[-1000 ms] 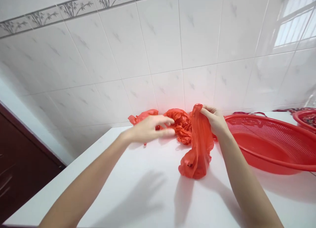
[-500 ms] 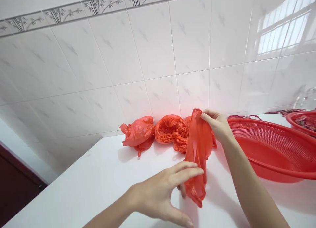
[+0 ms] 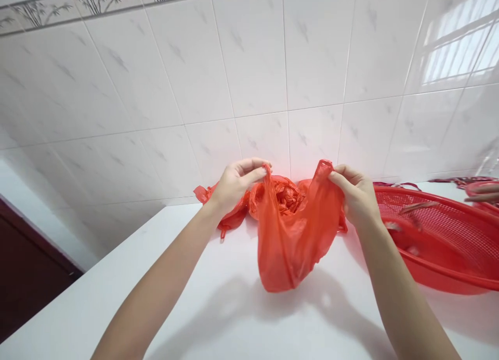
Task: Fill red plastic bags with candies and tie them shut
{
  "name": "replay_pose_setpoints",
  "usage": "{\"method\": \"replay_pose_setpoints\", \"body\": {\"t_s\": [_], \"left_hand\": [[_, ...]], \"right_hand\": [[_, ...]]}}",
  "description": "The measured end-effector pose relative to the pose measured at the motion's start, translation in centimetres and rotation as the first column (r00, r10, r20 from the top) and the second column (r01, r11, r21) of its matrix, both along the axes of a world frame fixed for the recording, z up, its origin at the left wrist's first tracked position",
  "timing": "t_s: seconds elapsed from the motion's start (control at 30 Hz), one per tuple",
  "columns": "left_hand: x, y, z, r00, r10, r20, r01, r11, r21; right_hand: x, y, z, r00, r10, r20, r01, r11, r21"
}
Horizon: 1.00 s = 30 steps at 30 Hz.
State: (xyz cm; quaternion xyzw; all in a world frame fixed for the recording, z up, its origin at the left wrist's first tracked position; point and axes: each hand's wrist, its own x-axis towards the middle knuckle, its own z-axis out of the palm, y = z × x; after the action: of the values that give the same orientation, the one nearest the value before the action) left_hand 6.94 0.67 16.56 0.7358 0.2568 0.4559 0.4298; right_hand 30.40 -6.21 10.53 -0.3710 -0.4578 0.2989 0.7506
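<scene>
A thin red plastic bag [image 3: 290, 245] hangs spread between my hands, above the white tabletop [image 3: 218, 308]. My left hand [image 3: 239, 180] pinches one of its handles at the upper left. The other handle is gripped by the thumb and fingers of my right hand [image 3: 353, 188]. Behind the bag, crumpled red plastic bags [image 3: 288, 193] lie in a row against the wall, partly covered by it. Another bunched red bag [image 3: 234, 217] shows below my left wrist.
A big red mesh basket [image 3: 440, 277] stands to the right, with blurred small items in it. At the right edge, another person's hand [image 3: 485, 191] is at a smaller red basket [image 3: 493, 208]. Patterned cloth [image 3: 460, 181] lies along the tiled wall [image 3: 257, 79].
My left hand has moved up and taken the bag's second handle, so the bag is now spread out. Blurred items now show in the large basket, and another person's hand has appeared at right.
</scene>
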Motion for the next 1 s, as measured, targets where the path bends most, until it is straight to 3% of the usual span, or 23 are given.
{"method": "replay_pose_setpoints", "body": {"t_s": [0.2, 0.4, 0.53, 0.67, 0.73, 0.87, 1.0], "left_hand": [[1.2, 0.5, -0.8, 0.959, -0.261, -0.113, 0.249, 0.962, -0.107], [2.0, 0.2, -2.1, 0.912, -0.400, -0.094, 0.394, 0.916, -0.083], [2.2, 0.3, -2.3, 0.927, -0.375, -0.001, 0.370, 0.916, -0.152], [2.0, 0.7, -2.3, 0.942, -0.312, 0.124, 0.331, 0.924, -0.189], [1.8, 1.1, -2.4, 0.948, -0.262, 0.178, 0.295, 0.936, -0.194], [1.5, 1.7, -2.6, 0.967, -0.208, 0.145, 0.232, 0.956, -0.181], [1.4, 1.5, -2.1, 0.980, -0.149, -0.130, 0.141, 0.988, -0.065]], "right_hand": [[-2.2, 0.4, -0.2, 0.978, 0.198, -0.065, -0.202, 0.978, -0.046], [-4.2, 0.9, -0.9, 0.963, 0.262, 0.062, -0.257, 0.964, -0.073], [-3.4, 0.5, -0.9, 0.935, 0.325, 0.145, -0.304, 0.941, -0.149], [-2.4, 0.5, -1.0, 0.787, 0.550, 0.280, -0.490, 0.832, -0.259], [-2.3, 0.9, -1.1, 0.764, 0.607, 0.219, -0.557, 0.792, -0.251], [-3.1, 1.6, -1.5, 0.839, 0.540, 0.066, -0.519, 0.830, -0.203], [-4.0, 1.4, -1.8, 0.818, 0.491, 0.299, -0.428, 0.867, -0.253]]}}
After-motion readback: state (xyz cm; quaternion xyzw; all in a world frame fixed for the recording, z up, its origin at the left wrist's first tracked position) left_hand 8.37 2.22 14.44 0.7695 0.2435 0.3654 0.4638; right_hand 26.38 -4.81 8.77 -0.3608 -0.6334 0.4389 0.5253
